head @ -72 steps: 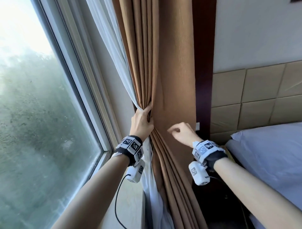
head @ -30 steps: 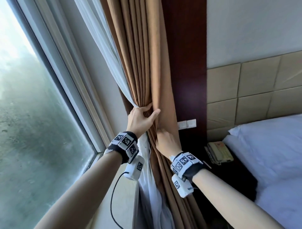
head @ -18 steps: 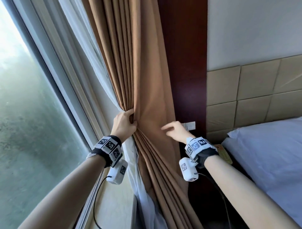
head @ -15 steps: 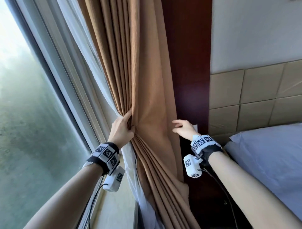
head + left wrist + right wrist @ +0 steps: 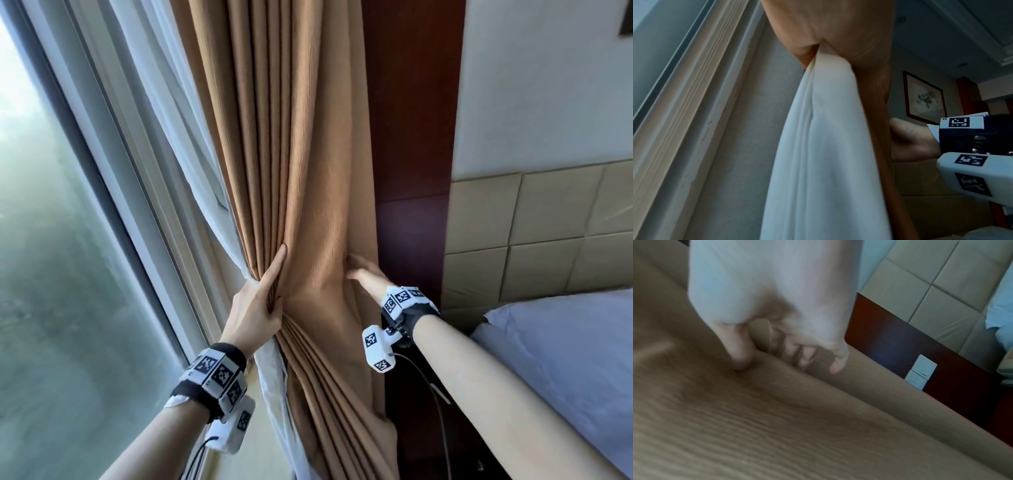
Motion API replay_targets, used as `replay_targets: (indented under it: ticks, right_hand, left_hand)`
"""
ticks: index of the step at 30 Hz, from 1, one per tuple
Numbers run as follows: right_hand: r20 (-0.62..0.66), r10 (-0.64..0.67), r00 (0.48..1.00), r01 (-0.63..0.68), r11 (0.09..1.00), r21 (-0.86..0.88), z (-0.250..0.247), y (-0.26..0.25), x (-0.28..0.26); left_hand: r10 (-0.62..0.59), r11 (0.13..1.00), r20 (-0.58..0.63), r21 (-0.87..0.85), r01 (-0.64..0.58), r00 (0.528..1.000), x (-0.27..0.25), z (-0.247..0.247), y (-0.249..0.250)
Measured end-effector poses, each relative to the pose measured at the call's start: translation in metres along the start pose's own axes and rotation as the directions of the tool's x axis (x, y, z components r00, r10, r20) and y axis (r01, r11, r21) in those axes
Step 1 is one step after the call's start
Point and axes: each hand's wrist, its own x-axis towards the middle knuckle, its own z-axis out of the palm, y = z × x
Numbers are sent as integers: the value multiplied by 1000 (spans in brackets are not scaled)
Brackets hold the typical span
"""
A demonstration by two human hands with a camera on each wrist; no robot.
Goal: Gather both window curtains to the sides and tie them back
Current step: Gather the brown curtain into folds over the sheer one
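A brown curtain (image 5: 308, 154) hangs in gathered folds beside a white sheer curtain (image 5: 181, 113). My left hand (image 5: 260, 301) grips the bunched brown folds at waist height, index finger lying up along a pleat. In the left wrist view the sheer curtain (image 5: 828, 162) also runs out from under that palm. My right hand (image 5: 363, 274) is at the brown curtain's right edge. In the right wrist view the right hand (image 5: 774, 360) has its thumb (image 5: 740, 356) pressed on the front of the cloth, with its fingers curled round the rolled edge. No tie-back is visible.
The window glass (image 5: 51, 274) and its frame (image 5: 144, 205) fill the left. A dark wooden panel (image 5: 411, 137) stands behind the curtain with a wall switch (image 5: 920, 371) on it. Padded headboard squares (image 5: 548, 222) and a bed with a white pillow (image 5: 565, 359) lie to the right.
My right hand has moved in from open air to the brown curtain's right edge and taken hold of it. My left hand keeps its grip on the folds.
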Motion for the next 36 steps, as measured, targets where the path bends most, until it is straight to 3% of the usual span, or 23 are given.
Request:
replay_targets:
  ticks: [5,10,13,15,18,22,26,29,32,36]
  right_hand:
    - [-162,-103,981,80,987,-138,-12,11,6]
    - [-356,-239,904,120,938,-325,-42,29,-12]
    - [-377,-301,876,92,872,-481,-45,34,-41]
    - [-377,-308,874,90,864,-496,-42,41,-63]
    - [-379,-363,851,172,875,-452,-34,46,-99]
    - [-390,-497,775,283,826,-488,-19,51,-137]
    - [-277,-601,749,401,745,-533,7,51,-175]
    - [-145,-612,778,457,708,-539,24,42,-194]
    - [-34,-612,790,435,599,-672,41,38,-196]
    - [31,-441,897,331,624,-708,54,28,-185]
  left_hand:
    - [-7,1000,26,11,7,1000,2,6,0]
    - [-5,999,9,37,4,1000,1,9,3]
    - [-16,998,-3,54,16,1000,0,13,10]
    - [-9,998,-14,54,10,1000,-3,15,18]
    - [-30,999,-13,37,31,999,-7,19,23]
    - [-147,989,-65,-36,145,987,-11,24,32]
    - [-265,958,-32,-119,259,964,-14,24,46]
    - [-305,941,-54,-173,292,951,-18,23,66]
    - [-290,940,-72,-211,270,954,-25,21,90]
    - [-245,953,-51,-194,231,968,-33,21,104]
